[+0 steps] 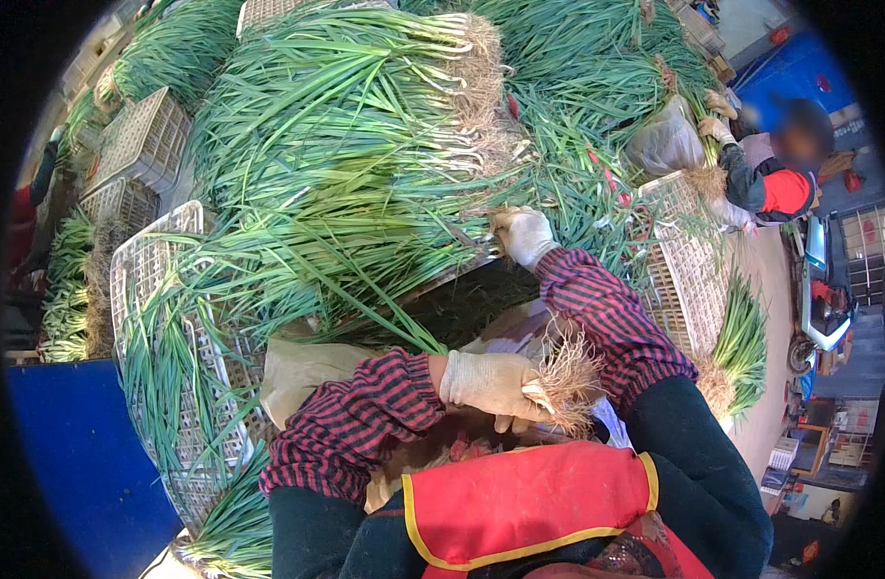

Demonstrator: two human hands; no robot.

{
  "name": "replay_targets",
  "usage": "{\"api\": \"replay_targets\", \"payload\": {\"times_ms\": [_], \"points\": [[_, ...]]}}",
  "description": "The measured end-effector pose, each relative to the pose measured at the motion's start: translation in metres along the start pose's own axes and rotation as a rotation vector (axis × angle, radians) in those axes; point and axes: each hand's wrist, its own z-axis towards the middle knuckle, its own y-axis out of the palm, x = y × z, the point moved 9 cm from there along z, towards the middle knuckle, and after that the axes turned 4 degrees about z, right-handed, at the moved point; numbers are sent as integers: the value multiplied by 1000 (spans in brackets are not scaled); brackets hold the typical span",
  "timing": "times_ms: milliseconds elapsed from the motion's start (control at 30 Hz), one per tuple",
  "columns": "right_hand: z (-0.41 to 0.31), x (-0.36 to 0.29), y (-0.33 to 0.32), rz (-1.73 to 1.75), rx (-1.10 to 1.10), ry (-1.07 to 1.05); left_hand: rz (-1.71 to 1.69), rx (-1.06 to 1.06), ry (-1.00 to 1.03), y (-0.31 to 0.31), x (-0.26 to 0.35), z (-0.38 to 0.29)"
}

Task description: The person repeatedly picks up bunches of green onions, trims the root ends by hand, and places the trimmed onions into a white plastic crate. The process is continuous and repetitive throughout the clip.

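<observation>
My left hand [494, 387], in a pale work glove, is closed around a small bunch of green garlic-like plants. Its tangled roots [569, 383] stick out to the right of the fist, and long leaves [413, 326] trail up and to the left. My right hand [523, 235], also gloved, is at the lower right edge of a large pile of the same plants [327, 166]. Its curled fingers touch the stem ends there; whether they grip any is hidden. In the pile, leaves point left and the white stems and brown roots [482, 87] lie on the right.
White plastic crates stand at left [160, 231] and right [692, 282], the left one draped with loose leaves. A plastic bag [667, 137] lies at upper right, near a co-worker's gloved hands [717, 119] holding a bunch. A bundle [746, 347] rests beside the right crate.
</observation>
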Motion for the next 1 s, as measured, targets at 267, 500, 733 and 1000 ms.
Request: {"api": "replay_targets", "payload": {"times_ms": [267,500,733,1000], "points": [[26,9,-27,264,17,24,39,193,54,-32,-8,-2],[25,66,-63,706,67,355,54,271,203,-52,10,-4],[26,45,-113,770,32,261,110,505,299,-80,16,-22],[18,20,-153,742,51,-2,-372,1220,405,-165,37,-128]]}}
